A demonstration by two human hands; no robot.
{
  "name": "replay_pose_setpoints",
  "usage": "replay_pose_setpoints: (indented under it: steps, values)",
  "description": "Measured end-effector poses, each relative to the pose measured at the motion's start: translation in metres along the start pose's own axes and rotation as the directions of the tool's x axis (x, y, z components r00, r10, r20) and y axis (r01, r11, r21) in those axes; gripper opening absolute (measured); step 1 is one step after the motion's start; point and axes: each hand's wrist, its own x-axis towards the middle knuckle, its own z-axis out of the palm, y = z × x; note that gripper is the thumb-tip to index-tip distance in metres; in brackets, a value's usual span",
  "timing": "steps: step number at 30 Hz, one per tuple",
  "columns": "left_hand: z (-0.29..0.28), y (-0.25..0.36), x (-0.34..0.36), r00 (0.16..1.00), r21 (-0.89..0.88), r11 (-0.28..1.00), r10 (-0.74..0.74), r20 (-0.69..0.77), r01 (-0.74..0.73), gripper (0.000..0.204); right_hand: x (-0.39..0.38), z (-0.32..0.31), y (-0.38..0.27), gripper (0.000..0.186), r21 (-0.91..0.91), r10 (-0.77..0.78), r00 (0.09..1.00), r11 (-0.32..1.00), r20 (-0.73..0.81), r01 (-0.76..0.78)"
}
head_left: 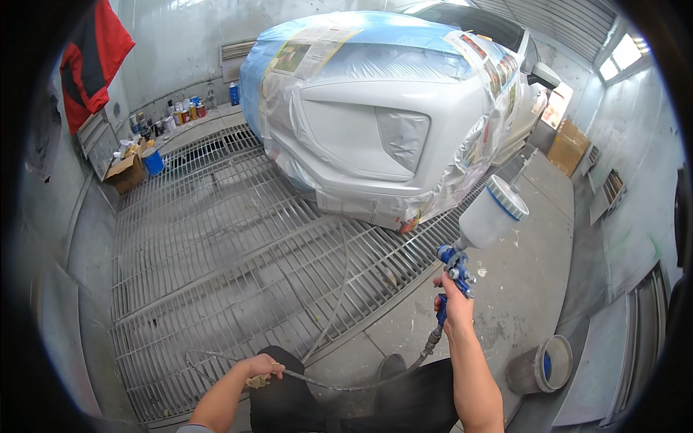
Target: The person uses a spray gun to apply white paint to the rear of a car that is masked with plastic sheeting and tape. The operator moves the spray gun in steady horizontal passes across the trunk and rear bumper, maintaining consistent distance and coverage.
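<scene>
My right hand (458, 304) is closed round the grip of a blue spray gun (459, 270). On the gun sits a whitish paint cup (491, 216) with a blue ring at its lid. An air hose (336, 385) runs from the base of the grip across my legs to my left hand (261, 366). Those fingers are wrapped round the hose, together with a crumpled yellowish cloth (258, 380). Ahead stands a car whose pale bumper (346, 130) is bare, while blue and clear film (390, 30) and newspaper (307, 52) cover the parts around it.
Metal floor grating (216, 238) lies under and before the car. A grey bucket (540, 366) stands at the lower right. Cans (184, 115), a blue tin (153, 162) and an open cardboard box (126, 173) are at the left; another carton (568, 148) leans by the right wall.
</scene>
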Motion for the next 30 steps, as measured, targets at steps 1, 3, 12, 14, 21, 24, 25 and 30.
replay_pose_setpoints:
  steps: [1, 3, 12, 14, 21, 24, 25, 30]
  values:
    - [0.001, 0.001, 0.000, 1.000, -0.001, 1.000, 0.004, -0.002, -0.004, 0.037, 0.000, 0.000, 0.000, 0.023, 0.001, 0.000, 1.000, 1.000, -0.005, 0.000]
    - [0.000, 0.003, -0.001, 1.000, 0.004, 1.000, 0.004, 0.001, -0.004, 0.037, -0.001, 0.000, 0.000, 0.023, 0.005, 0.000, 1.000, 1.000, -0.012, 0.000]
    - [0.001, 0.012, -0.009, 1.000, -0.009, 1.000, -0.021, 0.008, 0.021, 0.038, 0.001, -0.002, 0.000, 0.022, 0.022, -0.015, 1.000, 1.000, -0.020, 0.015]
    - [0.001, 0.017, -0.012, 1.000, -0.005, 1.000, -0.016, 0.007, 0.016, 0.038, -0.003, -0.001, -0.004, 0.022, 0.014, -0.019, 0.999, 1.000, -0.028, 0.019]
    - [-0.001, 0.008, -0.007, 1.000, 0.003, 1.000, -0.017, 0.002, 0.017, 0.037, -0.005, 0.004, -0.005, 0.022, 0.001, -0.009, 1.000, 1.000, -0.013, 0.009]
    - [-0.002, 0.002, -0.001, 1.000, 0.003, 1.000, -0.013, 0.003, 0.013, 0.037, -0.005, 0.005, -0.003, 0.022, 0.001, -0.015, 1.000, 1.000, 0.001, 0.015]
    - [-0.001, 0.001, 0.002, 1.000, 0.002, 1.000, -0.005, 0.009, 0.005, 0.037, -0.005, 0.004, -0.003, 0.023, -0.002, -0.018, 1.000, 1.000, 0.001, 0.018]
    - [0.000, 0.006, 0.003, 1.000, -0.002, 1.000, -0.019, 0.015, 0.019, 0.037, -0.005, 0.002, -0.002, 0.024, -0.013, -0.023, 1.000, 1.000, 0.002, 0.023]
